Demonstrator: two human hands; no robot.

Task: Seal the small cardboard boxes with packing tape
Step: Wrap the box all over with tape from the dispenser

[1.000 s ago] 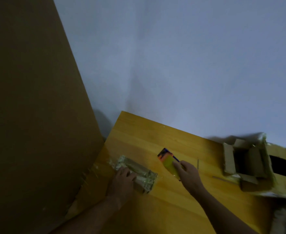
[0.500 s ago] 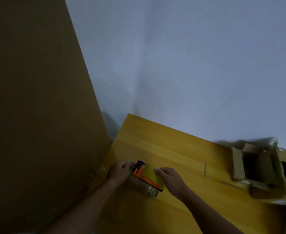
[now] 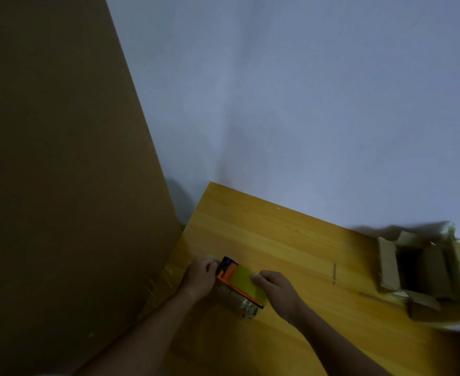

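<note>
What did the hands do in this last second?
The right hand carried the yellow-and-orange tool leftward onto the taped small box and now presses it there. The left hand kept holding the box's left end. The open cardboard box stayed put on the table.

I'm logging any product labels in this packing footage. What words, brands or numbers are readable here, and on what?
No text can be read.
Yellow and orange tool: the dark patch at its far end is too blurred to read.
Open cardboard box: no print visible.
</note>
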